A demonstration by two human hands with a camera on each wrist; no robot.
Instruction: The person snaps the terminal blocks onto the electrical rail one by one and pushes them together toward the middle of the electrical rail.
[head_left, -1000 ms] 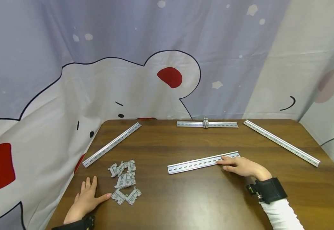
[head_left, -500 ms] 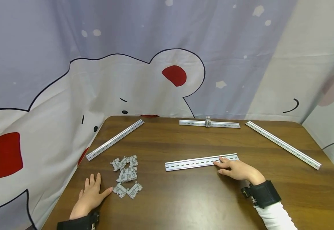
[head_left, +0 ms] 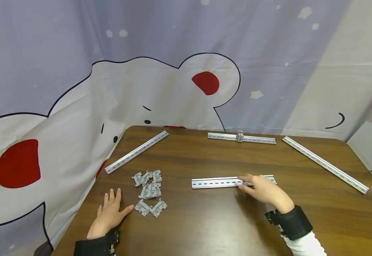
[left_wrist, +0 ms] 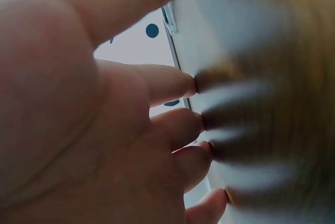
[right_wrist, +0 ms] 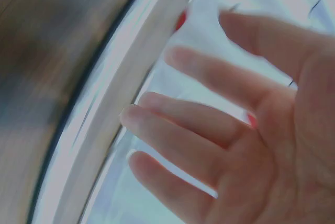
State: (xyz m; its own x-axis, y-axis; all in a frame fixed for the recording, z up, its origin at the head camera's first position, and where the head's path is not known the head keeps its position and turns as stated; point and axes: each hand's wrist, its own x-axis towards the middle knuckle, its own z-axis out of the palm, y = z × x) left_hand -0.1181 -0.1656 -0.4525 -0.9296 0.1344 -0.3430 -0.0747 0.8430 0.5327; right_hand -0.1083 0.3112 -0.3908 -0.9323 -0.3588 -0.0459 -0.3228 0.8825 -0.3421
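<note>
Right hand laid on a slotted metal rail, left hand flat on the bench

In the lower centre of the head view, the near DIN rail [head_left: 218,182] was touched by the straight fingers of the right hand [head_left: 262,190], which covered its right part. The left hand [head_left: 110,212] was rested flat and spread on the wooden bench [head_left: 205,227] at lower left, just beside a heap of grey terminal blocks [head_left: 149,191]. Three more rails were laid along the far edge, the middle rail [head_left: 242,138] carrying a mounted block [head_left: 240,136].

We see both wrist views blurred. Our right hand [head_left: 262,190] hides part of the near rail [head_left: 216,182].
</note>
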